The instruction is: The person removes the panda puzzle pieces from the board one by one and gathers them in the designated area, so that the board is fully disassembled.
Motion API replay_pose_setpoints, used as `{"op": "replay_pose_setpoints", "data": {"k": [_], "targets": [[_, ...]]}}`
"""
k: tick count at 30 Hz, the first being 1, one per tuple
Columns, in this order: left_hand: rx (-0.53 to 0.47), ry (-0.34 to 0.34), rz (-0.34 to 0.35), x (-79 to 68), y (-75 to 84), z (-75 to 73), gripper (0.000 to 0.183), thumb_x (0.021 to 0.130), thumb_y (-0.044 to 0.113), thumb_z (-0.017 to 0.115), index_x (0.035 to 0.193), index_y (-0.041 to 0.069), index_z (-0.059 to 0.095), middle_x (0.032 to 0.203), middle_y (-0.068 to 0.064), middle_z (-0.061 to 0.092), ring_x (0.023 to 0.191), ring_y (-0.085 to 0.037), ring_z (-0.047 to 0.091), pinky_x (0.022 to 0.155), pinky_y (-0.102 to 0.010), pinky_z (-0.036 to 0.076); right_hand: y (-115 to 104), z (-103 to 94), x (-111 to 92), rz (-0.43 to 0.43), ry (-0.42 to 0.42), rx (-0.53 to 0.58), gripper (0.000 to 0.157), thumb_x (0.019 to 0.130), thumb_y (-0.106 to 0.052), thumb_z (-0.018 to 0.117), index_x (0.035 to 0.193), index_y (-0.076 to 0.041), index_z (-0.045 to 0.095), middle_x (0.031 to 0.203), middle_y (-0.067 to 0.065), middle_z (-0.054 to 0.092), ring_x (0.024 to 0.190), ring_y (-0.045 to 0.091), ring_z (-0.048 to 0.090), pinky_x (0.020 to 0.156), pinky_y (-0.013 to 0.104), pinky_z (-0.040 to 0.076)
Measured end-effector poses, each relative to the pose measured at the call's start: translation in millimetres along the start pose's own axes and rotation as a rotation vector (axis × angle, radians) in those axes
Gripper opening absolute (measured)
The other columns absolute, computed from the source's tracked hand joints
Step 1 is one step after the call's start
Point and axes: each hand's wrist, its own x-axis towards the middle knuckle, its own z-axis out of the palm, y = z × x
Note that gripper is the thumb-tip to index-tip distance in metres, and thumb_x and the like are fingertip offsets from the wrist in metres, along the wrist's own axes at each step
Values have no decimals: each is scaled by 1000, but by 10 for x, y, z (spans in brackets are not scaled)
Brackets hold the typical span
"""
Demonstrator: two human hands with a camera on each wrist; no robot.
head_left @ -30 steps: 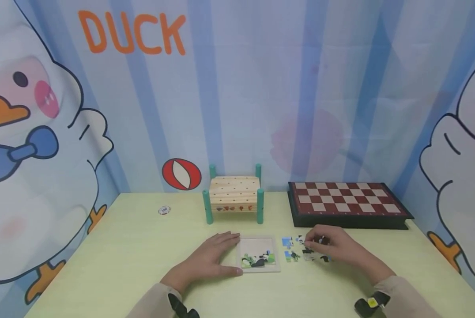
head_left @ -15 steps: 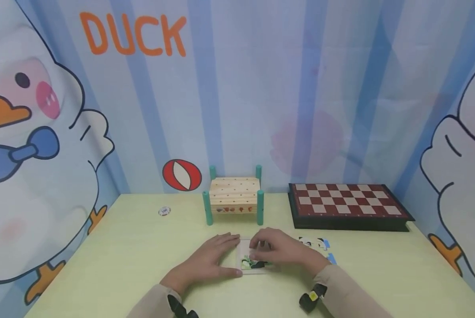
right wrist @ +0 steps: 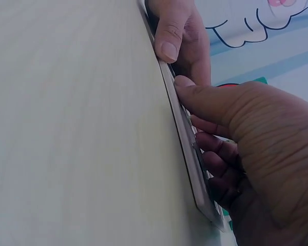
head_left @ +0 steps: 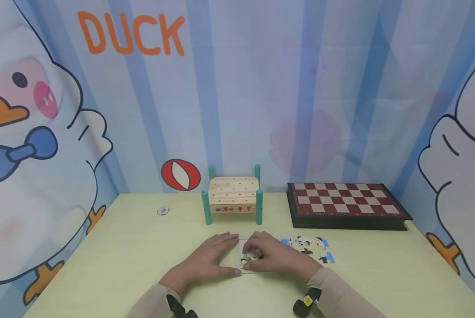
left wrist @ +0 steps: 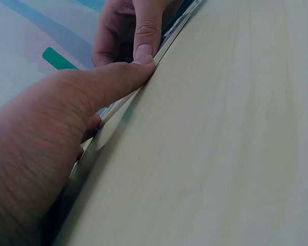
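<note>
A shallow square puzzle tray (head_left: 253,272) lies on the table with panda jigsaw pieces (head_left: 245,260) in its near part. My left hand (head_left: 205,260) spans the tray's left side, fingers straight at the far corner and thumb (left wrist: 138,72) on the near corner. Over the tray, my right hand (head_left: 275,254) has curled fingers (right wrist: 213,143) and pinches a jigsaw piece, which the hand mostly hides. Its thumb comes down near the tray's front rim (right wrist: 180,133). To the right lie several loose jigsaw pieces (head_left: 302,241), blue, white and black.
A small wooden toy bed (head_left: 234,190) with green posts stands behind the tray. At the back right is a chessboard box (head_left: 346,205). A round chip (head_left: 163,210) lies at the back left. Duck-print cloth (head_left: 245,88) rises behind the table.
My right hand has moved left from the loose pieces to the tray, then slightly further left and down within it. My left hand stays at the tray's side.
</note>
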Motion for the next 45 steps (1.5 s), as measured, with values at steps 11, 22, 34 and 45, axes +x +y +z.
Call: {"op": "replay_pose_setpoints", "data": {"k": [11,22,34,45], "targets": [[16,4,0,3,-38,45,92,84,78,56,156,23,40,161,10,34,151,-21,23,124,-50,17,-57,3,-8,45,14,-42,33,90,-44,75,109,-18,69,106,-8,60,97,10,52,84,28,50],[17,8,1,20,-16,16,92,83,79,56,155,23,40,161,10,34,152,-20,22,124,-49,16,-76,-9,3,78,18,-50,35,90,-44,75,111,-18,68,104,-10,60,98,9,53,88,32,51],[29,10,7,33,-64,50,93,83,80,56,155,24,40,160,12,33,152,-19,22,124,-48,16,-51,5,15,69,0,-34,31,91,-43,74,110,-19,70,103,-11,62,95,8,51,84,29,50],[25,14,17,32,-60,49,92,84,79,55,155,23,40,160,11,34,151,-20,23,124,-50,16,-66,16,29,82,-9,-28,28,91,-41,74,111,-22,67,100,-15,59,94,7,50,83,27,49]]}}
